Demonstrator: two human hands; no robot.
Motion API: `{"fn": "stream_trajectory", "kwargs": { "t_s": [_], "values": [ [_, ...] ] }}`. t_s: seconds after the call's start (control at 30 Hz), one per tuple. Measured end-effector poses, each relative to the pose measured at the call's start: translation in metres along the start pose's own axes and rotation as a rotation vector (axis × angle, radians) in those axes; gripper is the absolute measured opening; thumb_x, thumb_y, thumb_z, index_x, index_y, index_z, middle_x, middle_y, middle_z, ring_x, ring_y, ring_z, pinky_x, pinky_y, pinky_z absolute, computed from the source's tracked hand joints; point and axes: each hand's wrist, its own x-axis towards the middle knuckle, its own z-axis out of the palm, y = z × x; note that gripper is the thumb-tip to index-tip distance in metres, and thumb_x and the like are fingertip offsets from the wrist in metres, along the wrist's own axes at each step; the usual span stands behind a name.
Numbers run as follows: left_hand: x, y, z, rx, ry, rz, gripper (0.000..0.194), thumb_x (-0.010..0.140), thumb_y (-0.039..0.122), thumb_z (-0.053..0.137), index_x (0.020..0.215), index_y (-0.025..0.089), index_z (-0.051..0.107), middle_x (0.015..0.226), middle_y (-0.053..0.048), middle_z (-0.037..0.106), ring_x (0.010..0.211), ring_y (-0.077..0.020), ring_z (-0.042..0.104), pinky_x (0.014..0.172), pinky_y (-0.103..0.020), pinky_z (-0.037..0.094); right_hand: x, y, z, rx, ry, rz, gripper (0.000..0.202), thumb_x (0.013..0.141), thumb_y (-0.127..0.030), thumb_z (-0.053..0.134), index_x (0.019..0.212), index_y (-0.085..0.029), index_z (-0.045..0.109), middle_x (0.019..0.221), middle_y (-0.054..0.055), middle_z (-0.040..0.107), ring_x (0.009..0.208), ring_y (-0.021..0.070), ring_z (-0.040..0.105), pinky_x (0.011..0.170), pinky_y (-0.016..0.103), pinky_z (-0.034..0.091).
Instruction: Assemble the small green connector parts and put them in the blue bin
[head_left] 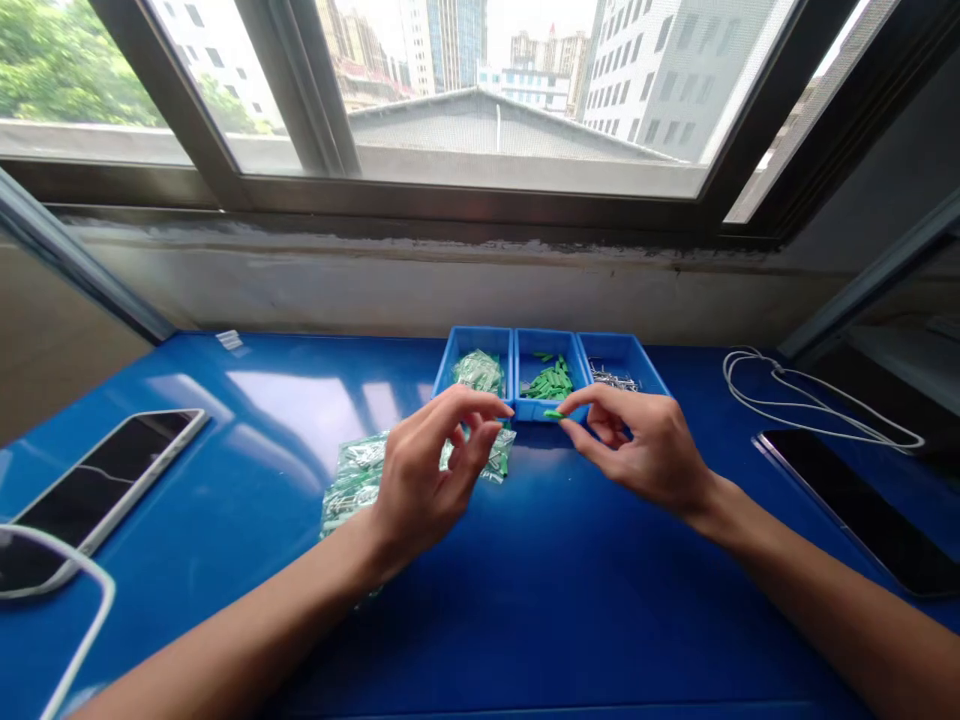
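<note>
Pinching a small green piece, the right hand sits at three o'clock of the half-curled, empty-looking left hand.

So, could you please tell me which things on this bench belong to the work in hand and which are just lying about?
In use:
- green piece, pinched by right hand
- left hand, over the small bags
- three blue trays: bags, green pieces, metal parts

Lying about:
- left phone
- right phone
- white cable
</note>
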Motion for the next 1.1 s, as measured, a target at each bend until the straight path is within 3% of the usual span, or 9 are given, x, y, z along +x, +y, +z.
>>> {"fn": "stream_trajectory", "kwargs": {
  "t_s": [0.1, 0.2, 0.3, 0.4, 0.6, 0.73, 0.87, 1.0, 1.1],
  "values": [
    [0.002, -0.001, -0.001, -0.014, 0.026, -0.069, 0.014, 0.102, 0.017, 0.052, 0.1, 0.016, 0.066, 0.085, -0.002, 0.069, 0.07, -0.0115, 0.063, 0.062, -0.023, 0.05, 0.012, 0.009, -0.007, -0.154, 0.046, 0.051, 0.011, 0.09, -0.021, 0.067, 0.097, -0.015, 0.074, 0.059, -0.006, 0.049, 0.052, 0.0108, 0.05, 0.057, 0.023, 0.038],
    [0.004, -0.001, 0.0, -0.022, 0.028, -0.127, 0.016, 0.102, 0.018, 0.051, 0.1, 0.016, 0.067, 0.084, -0.002, 0.07, 0.07, -0.0115, 0.063, 0.061, -0.022, 0.05, 0.016, 0.008, -0.008, -0.236, -0.044, 0.082, 0.02, 0.091, -0.022, 0.066, 0.108, -0.015, 0.074, 0.065, -0.003, 0.055, 0.056, 0.0131, 0.053, 0.06, 0.026, 0.038],
    [0.004, -0.001, 0.0, -0.027, 0.03, -0.143, 0.018, 0.102, 0.019, 0.05, 0.099, 0.016, 0.067, 0.08, -0.001, 0.068, 0.068, -0.0111, 0.063, 0.059, -0.021, 0.049, 0.009, -0.006, 0.002, -0.148, -0.241, 0.082, 0.022, 0.094, -0.026, 0.063, 0.11, -0.017, 0.076, 0.063, -0.003, 0.056, 0.054, 0.0129, 0.053, 0.059, 0.026, 0.038],
    [0.003, -0.001, 0.001, -0.025, 0.015, -0.137, 0.018, 0.102, 0.019, 0.05, 0.098, 0.016, 0.067, 0.077, 0.0, 0.066, 0.068, -0.0106, 0.063, 0.059, -0.02, 0.048, 0.002, -0.019, 0.016, -0.064, -0.412, 0.123, 0.035, 0.094, -0.028, 0.063, 0.126, -0.017, 0.072, 0.063, -0.004, 0.059, 0.054, 0.0128, 0.054, 0.058, 0.025, 0.037],
    [0.003, -0.003, 0.004, -0.011, -0.011, -0.17, 0.015, 0.101, 0.019, 0.052, 0.098, 0.016, 0.067, 0.079, 0.0, 0.067, 0.068, -0.0111, 0.063, 0.058, -0.02, 0.048, -0.001, -0.028, 0.031, 0.061, -0.496, 0.188, 0.032, 0.093, -0.027, 0.064, 0.121, -0.017, 0.076, 0.061, -0.004, 0.059, 0.052, 0.0106, 0.048, 0.055, 0.024, 0.035],
    [0.004, -0.003, 0.003, -0.007, -0.026, -0.176, 0.015, 0.101, 0.02, 0.052, 0.098, 0.016, 0.066, 0.078, 0.0, 0.067, 0.067, -0.0111, 0.063, 0.059, -0.021, 0.049, -0.007, -0.038, 0.033, 0.14, -0.56, 0.139, 0.032, 0.093, -0.023, 0.063, 0.121, -0.019, 0.075, 0.062, -0.005, 0.058, 0.051, 0.0099, 0.046, 0.055, 0.023, 0.033],
    [0.004, -0.001, 0.003, -0.011, -0.029, -0.178, 0.014, 0.1, 0.02, 0.053, 0.098, 0.016, 0.066, 0.078, 0.0, 0.067, 0.066, -0.0113, 0.063, 0.058, -0.021, 0.049, -0.012, -0.041, 0.03, 0.108, -0.521, 0.054, 0.03, 0.092, -0.022, 0.063, 0.119, -0.022, 0.075, 0.062, -0.004, 0.058, 0.054, 0.0111, 0.049, 0.058, 0.024, 0.034],
    [0.004, -0.001, 0.003, -0.022, -0.026, -0.18, 0.015, 0.101, 0.02, 0.053, 0.097, 0.016, 0.067, 0.077, 0.0, 0.066, 0.065, -0.0112, 0.062, 0.058, -0.021, 0.048, -0.008, -0.028, 0.025, -0.037, -0.363, 0.172, 0.025, 0.095, -0.028, 0.062, 0.116, -0.021, 0.075, 0.062, -0.004, 0.057, 0.054, 0.0126, 0.052, 0.059, 0.025, 0.034],
    [0.004, -0.003, 0.004, -0.013, -0.063, -0.183, 0.016, 0.101, 0.021, 0.053, 0.096, 0.016, 0.067, 0.08, -0.001, 0.069, 0.066, -0.0118, 0.063, 0.058, -0.021, 0.048, -0.003, -0.018, 0.027, -0.108, -0.401, 0.244, 0.024, 0.092, -0.028, 0.067, 0.114, -0.019, 0.074, 0.062, -0.003, 0.058, 0.056, 0.0141, 0.054, 0.058, 0.026, 0.033]
  ]
}}
